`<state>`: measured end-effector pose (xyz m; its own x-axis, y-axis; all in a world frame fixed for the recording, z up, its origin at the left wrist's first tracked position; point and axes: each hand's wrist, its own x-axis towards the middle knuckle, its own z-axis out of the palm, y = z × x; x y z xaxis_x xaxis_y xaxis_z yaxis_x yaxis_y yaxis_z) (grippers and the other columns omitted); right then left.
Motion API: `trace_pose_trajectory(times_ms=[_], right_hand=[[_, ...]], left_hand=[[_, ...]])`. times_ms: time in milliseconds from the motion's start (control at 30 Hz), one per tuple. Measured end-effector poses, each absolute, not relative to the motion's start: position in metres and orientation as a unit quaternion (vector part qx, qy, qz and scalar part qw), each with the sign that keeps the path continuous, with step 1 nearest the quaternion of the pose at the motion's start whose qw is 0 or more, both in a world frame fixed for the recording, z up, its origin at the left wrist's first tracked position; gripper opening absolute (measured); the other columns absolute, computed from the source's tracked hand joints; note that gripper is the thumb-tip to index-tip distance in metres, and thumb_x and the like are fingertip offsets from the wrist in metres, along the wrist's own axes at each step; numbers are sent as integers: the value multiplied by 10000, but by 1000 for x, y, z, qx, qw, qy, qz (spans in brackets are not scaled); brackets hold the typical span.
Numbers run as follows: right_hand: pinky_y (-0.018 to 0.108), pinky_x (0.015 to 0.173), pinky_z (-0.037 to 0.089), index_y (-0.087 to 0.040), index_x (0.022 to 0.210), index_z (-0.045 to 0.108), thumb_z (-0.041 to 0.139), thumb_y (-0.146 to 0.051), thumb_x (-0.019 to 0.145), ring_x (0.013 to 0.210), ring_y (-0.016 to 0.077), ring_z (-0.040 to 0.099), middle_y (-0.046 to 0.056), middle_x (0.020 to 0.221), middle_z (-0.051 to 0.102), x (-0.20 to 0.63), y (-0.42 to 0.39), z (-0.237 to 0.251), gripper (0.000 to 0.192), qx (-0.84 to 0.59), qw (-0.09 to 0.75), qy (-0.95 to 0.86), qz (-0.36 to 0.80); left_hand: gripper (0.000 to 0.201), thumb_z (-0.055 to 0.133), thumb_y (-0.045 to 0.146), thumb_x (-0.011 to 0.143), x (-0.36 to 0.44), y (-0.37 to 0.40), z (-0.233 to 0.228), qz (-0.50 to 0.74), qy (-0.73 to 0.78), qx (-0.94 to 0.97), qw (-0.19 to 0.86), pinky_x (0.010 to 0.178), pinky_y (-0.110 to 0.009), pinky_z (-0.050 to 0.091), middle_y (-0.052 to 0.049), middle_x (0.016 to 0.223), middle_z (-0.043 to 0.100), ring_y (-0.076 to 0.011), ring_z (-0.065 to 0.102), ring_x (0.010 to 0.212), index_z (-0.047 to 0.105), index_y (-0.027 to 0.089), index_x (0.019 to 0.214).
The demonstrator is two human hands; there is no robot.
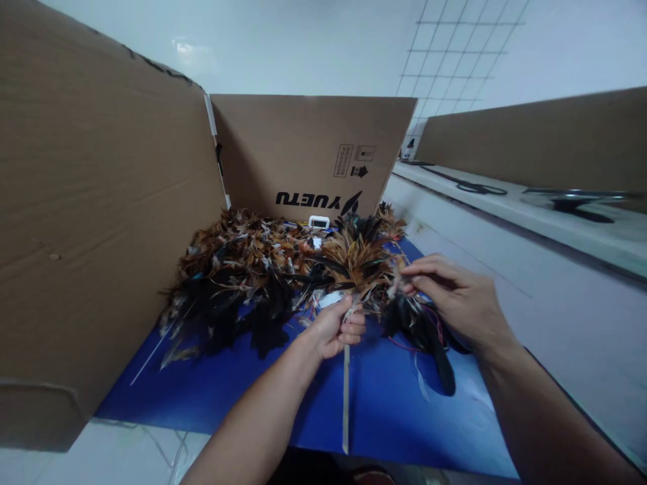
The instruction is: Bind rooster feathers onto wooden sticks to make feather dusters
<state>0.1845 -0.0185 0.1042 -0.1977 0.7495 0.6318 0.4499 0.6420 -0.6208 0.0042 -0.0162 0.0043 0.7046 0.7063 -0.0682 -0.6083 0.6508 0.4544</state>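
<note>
My left hand [344, 327] is closed round the thin wooden stick of a feather duster [358, 259]. Brown and black feathers fan out above the fist, and the bare stick [346, 404] hangs down below it. To the right, my right hand [455, 293] pinches a small pale, fluffy feather [395, 286] between thumb and fingertips, just beside the duster. Beneath it lie long black feathers [414, 330] and some pink string [437, 320]. A white slip [331, 299] shows behind my left thumb; whether it is attached to the duster I cannot tell.
A heap of brown and black feathers [237, 263] covers the back and left of the blue board [298, 404]. Cardboard walls stand at the left [116, 188] and back [283, 148]. Near the back sits a small white display device [319, 221]. A white ledge [505, 202] runs along the right.
</note>
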Motion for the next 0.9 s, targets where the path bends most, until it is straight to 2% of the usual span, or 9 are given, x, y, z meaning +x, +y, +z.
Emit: trace_pose_trajectory(times_ms=[100,300,433,667,900], right_hand=[[258,579,544,-202,772,668,539,-180,795,593,104,608,20,848,583,179,-22,91,132,-385,505,-750,186],[279,671,526,-218,799,681,579,-168,763,749,149,617,28,834,631,166,-31,80,119,-364,473,-793,120],[275,684,501,-216,759,679,625,-214,742,752,154,616,22,797,659,163,-33,77,57,-370,464,-793,136],[289,696,476,-214,737,657,573,-163,757,747,159,612,13,788,664,156,-24,64,100,-382,417,-815,129],[293,702,463,-208,753,639,528,-108,761,748,161,599,19,773,648,154,-18,69,149,-384,386,-836,68]], left_hand=[[271,502,390,836,4,-16,3,355,116,204,905,331,-110,122,67,589,263,-11,200,386,441,130,792],[299,463,433,847,8,-17,2,359,151,240,889,328,-112,125,68,582,254,-17,180,383,465,135,825],[308,466,448,839,10,-18,1,367,174,255,878,326,-113,120,64,571,290,-17,170,384,456,142,804],[337,515,474,802,15,-19,0,375,193,262,868,335,-119,88,83,549,219,-20,145,385,380,175,724],[333,494,489,809,16,-22,4,385,204,280,855,339,-119,94,72,569,290,-15,168,383,389,176,773]])
